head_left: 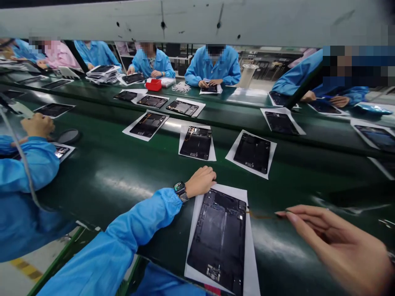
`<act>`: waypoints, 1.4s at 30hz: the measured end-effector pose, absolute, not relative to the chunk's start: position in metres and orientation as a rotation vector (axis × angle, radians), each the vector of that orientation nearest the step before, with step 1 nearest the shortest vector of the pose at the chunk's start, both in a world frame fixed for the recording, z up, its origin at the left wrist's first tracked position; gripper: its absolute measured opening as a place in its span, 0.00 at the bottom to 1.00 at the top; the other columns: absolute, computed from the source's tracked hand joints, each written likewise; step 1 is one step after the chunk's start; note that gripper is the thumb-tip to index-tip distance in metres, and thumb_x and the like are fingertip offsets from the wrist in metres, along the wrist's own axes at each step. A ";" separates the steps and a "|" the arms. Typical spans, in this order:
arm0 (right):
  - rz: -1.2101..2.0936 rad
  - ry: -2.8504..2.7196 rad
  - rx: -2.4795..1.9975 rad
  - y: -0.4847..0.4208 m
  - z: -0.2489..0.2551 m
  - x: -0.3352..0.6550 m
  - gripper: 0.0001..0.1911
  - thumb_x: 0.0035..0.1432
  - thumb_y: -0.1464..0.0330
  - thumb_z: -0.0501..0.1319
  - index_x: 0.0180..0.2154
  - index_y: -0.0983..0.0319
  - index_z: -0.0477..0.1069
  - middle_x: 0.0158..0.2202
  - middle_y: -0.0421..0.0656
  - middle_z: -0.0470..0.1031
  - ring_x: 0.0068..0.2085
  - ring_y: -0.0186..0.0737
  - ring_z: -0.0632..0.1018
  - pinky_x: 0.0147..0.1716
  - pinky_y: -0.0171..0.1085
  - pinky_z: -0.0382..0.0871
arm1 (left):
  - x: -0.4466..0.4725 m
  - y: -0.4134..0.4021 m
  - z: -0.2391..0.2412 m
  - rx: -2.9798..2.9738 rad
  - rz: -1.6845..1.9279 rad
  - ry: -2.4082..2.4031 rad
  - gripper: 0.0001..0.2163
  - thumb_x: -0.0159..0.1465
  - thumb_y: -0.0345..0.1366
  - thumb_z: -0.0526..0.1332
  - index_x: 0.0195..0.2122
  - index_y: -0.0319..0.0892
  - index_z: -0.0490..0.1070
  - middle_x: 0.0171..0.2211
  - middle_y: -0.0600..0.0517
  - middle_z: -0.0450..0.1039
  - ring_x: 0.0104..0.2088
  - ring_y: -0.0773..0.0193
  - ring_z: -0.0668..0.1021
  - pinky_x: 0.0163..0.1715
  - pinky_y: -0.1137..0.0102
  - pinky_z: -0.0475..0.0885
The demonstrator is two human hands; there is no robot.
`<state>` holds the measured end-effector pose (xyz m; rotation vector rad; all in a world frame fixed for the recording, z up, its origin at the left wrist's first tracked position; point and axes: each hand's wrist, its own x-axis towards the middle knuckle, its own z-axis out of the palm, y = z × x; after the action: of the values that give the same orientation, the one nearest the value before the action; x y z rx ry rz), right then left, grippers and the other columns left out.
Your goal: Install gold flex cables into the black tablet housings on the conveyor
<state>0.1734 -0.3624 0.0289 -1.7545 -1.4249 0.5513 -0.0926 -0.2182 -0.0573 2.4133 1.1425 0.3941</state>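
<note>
The long green belt [101,181] runs past a row of people in blue coats, with dark panels on white sheets spaced along it. The panel [219,238] I am working on lies on its own sheet [251,263] right in front of me. My left hand [202,181] is curled shut, knuckles resting on the sheet's top left corner, holding nothing that I can see. My right hand [336,242] pinches a thin amber strip [262,215] between fingertips, the strip reaching to the panel's right edge. I judge it best to keep the left fist pressing down so the sheet cannot slide, and draw the strip low and steady.
</note>
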 end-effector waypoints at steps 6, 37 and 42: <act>1.009 -1.534 -1.563 -0.342 0.045 0.116 0.16 0.53 0.54 0.66 0.37 0.59 0.75 0.33 0.46 0.79 0.33 0.47 0.81 0.28 0.36 0.76 | -0.092 -0.269 -0.015 1.534 0.542 0.474 0.18 0.68 0.43 0.57 0.55 0.38 0.64 0.44 0.43 0.75 0.45 0.59 0.78 0.46 0.67 0.70; 1.195 -2.048 -2.073 -0.217 -0.056 0.068 0.10 0.46 0.66 0.71 0.22 0.61 0.72 0.21 0.37 0.71 0.24 0.34 0.71 0.23 0.32 0.57 | -0.129 -0.333 -0.070 2.919 0.630 0.978 0.11 0.69 0.25 0.52 0.51 0.31 0.66 0.34 0.48 0.72 0.33 0.62 0.75 0.35 0.65 0.71; 1.073 -2.108 -2.227 -0.212 -0.044 0.065 0.16 0.41 0.63 0.75 0.20 0.60 0.68 0.21 0.39 0.71 0.25 0.38 0.72 0.24 0.35 0.55 | -0.130 -0.332 -0.074 2.863 0.659 0.950 0.10 0.69 0.26 0.52 0.50 0.32 0.67 0.37 0.47 0.73 0.37 0.61 0.76 0.38 0.66 0.71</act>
<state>0.0654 -0.2116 -0.0442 -2.2270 -2.1079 1.0731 -0.1296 -0.3323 -0.0742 2.8634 0.9500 0.6591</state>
